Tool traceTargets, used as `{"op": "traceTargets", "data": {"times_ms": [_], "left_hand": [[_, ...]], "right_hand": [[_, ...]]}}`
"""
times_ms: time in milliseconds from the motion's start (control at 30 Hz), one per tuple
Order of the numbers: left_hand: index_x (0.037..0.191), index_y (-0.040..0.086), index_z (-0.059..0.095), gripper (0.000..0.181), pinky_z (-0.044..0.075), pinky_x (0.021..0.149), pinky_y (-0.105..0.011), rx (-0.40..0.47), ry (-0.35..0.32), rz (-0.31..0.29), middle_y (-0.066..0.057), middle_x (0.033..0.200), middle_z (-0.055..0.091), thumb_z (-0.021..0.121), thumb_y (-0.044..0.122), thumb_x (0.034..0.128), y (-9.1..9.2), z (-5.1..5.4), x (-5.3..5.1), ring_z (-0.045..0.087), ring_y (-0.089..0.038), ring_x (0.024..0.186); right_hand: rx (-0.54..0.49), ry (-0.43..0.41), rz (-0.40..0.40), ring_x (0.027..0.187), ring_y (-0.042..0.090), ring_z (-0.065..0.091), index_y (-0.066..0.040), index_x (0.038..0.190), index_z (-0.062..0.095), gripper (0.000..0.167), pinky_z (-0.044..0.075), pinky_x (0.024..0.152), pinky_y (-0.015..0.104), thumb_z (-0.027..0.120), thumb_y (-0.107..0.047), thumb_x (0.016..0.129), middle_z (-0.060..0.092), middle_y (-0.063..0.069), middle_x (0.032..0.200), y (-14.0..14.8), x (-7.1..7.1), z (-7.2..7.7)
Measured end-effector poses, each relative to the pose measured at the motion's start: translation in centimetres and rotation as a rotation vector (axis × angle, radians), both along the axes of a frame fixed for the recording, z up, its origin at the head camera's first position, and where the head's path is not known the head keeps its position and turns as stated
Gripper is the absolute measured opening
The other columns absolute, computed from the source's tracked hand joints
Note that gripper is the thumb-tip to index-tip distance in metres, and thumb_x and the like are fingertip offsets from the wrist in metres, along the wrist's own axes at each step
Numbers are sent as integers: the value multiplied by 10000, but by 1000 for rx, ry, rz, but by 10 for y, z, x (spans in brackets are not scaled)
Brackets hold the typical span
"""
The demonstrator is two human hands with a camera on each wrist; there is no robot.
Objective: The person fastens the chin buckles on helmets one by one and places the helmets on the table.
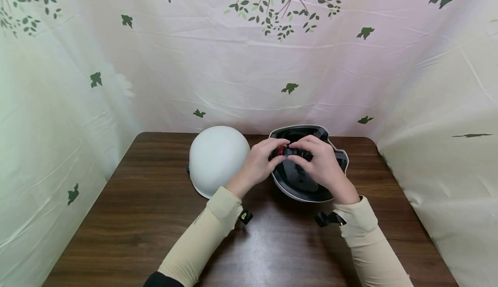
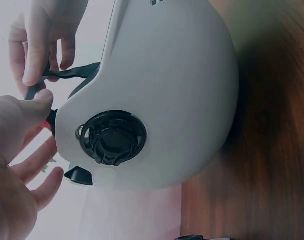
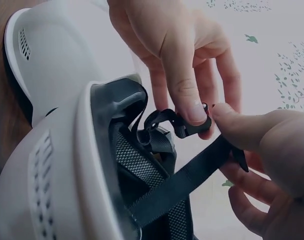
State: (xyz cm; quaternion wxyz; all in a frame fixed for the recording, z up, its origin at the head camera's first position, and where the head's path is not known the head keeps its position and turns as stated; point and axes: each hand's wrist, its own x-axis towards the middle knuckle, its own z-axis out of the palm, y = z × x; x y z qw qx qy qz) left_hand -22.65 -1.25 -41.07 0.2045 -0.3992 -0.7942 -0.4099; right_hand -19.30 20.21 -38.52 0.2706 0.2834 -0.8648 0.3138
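A white helmet (image 1: 305,185) with a black lining lies upside down at the right of the table. Over its opening, my left hand (image 1: 254,164) pinches the chin strap's black buckle (image 3: 194,127), which has a red part (image 1: 280,150). My right hand (image 1: 320,161) faces it, fingers and thumb gripping the other end of the black chin strap (image 3: 179,190). The two strap ends meet between my fingertips; whether they are joined I cannot tell. On the helmet's side, a round black knob (image 2: 113,138) shows in the left wrist view.
A second white helmet (image 1: 218,159) stands dome up just left of the first, close to my left forearm. Both are near the back edge of the brown wooden table (image 1: 128,209). A leaf-printed white cloth (image 1: 241,71) hangs behind and at the sides.
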Motion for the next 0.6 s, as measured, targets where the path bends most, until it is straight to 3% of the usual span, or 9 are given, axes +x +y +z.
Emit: {"op": "traceTargets", "data": {"times_ms": [333,600], "left_hand": [[1313,73,693,427,545,929,-241,8,3,2,-55,1138,742,832,114,912,0,2,1,688,-165,1023],[1280,59,708,404,551,915,-232,38,20,-17,-67,1126,745,839,99,900,0,2,2,697,-170,1006]], "right_hand": [[68,4,-29,909,240,695,-33,1065,810,297,542,690,399,923,-60,791,715,78,1039,-1,3,2],[71,30,-39,888,256,709,-24,1087,804,345,570,697,425,938,-78,773,748,98,1036,-1,4,5]]}}
